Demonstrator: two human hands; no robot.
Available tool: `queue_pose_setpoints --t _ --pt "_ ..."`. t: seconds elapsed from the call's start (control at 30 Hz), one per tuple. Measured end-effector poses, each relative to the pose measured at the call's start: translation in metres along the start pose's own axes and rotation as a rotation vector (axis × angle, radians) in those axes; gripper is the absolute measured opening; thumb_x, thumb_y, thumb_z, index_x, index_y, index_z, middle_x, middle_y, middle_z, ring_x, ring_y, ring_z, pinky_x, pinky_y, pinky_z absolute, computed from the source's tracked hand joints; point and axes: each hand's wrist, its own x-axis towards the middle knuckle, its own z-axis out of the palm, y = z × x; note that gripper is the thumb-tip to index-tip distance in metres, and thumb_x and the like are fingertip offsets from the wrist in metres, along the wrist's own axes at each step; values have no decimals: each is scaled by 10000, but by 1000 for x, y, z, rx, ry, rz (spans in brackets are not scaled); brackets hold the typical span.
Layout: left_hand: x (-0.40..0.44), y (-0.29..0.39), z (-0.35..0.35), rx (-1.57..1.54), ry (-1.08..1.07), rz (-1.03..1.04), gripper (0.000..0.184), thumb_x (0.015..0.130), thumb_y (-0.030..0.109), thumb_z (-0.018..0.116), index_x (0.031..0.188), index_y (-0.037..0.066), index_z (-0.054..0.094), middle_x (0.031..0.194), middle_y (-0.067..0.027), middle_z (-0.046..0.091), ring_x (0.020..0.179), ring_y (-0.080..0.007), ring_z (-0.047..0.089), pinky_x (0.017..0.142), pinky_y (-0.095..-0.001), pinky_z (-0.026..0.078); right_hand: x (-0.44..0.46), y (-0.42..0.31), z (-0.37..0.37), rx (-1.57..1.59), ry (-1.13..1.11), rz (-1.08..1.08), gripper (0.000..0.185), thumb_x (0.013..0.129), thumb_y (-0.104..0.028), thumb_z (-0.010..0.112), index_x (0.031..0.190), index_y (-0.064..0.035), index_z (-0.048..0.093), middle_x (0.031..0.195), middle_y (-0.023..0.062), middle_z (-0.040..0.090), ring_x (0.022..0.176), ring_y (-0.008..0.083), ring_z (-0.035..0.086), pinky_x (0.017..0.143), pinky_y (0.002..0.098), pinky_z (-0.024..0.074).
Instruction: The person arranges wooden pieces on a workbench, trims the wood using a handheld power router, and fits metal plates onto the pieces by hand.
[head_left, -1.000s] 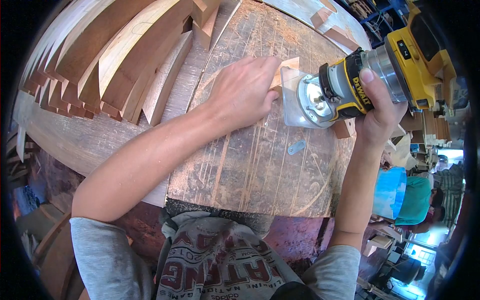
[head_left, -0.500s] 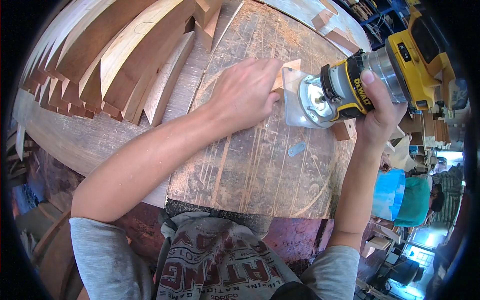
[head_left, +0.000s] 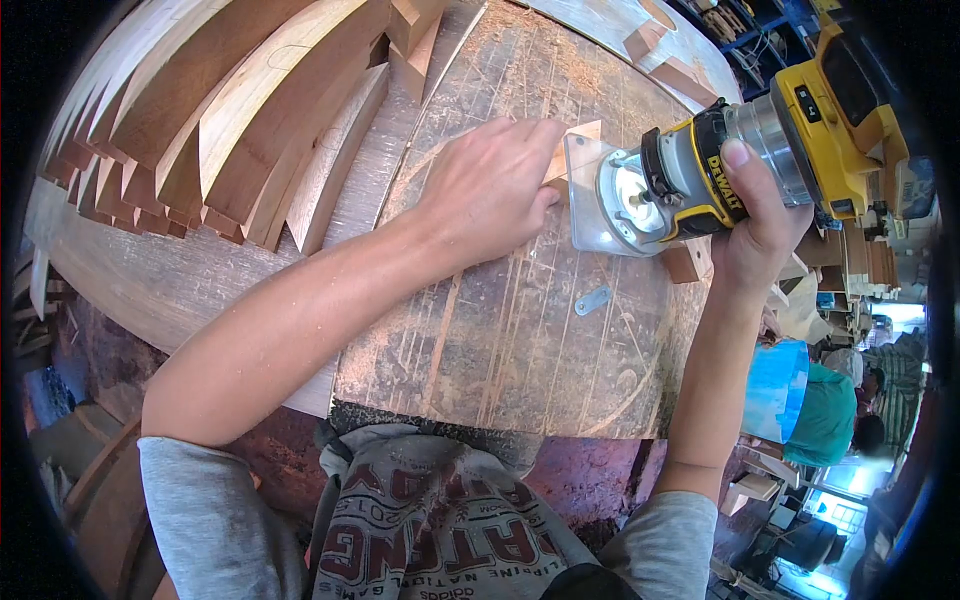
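Observation:
My right hand (head_left: 762,225) is wrapped round a yellow and black cordless trim router (head_left: 715,165). The router lies tilted on its side, its clear square base (head_left: 590,215) and lit bit opening facing left. My left hand (head_left: 492,185) is closed, fingers curled and thumb below, on a light piece of wood (head_left: 585,131). That piece runs behind the clear base, so most of it is hidden, and I cannot tell whether the bit touches it. A small slotted metal plate (head_left: 593,300) lies on the worn work board (head_left: 500,340) below the router.
Curved wooden pieces (head_left: 270,95) are stacked at the upper left. A wood block (head_left: 687,262) sits under the router, and more blocks (head_left: 685,78) lie at the far edge. Sawdust (head_left: 580,70) covers the back of the board. A person in green (head_left: 825,410) is at the right.
Both hands, the router and the wood hold almost the same place. The person in green at the right has shifted slightly downward in the view.

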Motion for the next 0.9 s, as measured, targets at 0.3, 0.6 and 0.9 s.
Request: queue_pose_setpoints --t 0.3,0.6,0.9 --pt "0 -1 1 3 8 11 536 847 173 805 1293 -36 595 1074 -223 713 1012 -388 671 890 -494 524 1 -1 3 14 23 -10 515 746 -59 900 1181 27 636 1038 86 699 902 171 701 839 298 564" --pt "-1 -1 2 9 34 26 550 849 167 802 1315 -28 584 1105 -223 711 1048 -389 667 924 -488 521 2 -4 2 -23 -7 21 378 753 -66 900 1060 31 702 964 70 718 835 153 694 805 287 557" --pt "0 0 0 18 -28 -20 540 859 179 798 1312 -23 584 1103 -223 712 1059 -387 668 934 -490 519 2 -4 1 -21 -7 23 422 747 -113 922 1078 30 703 968 75 719 847 161 696 816 295 558"
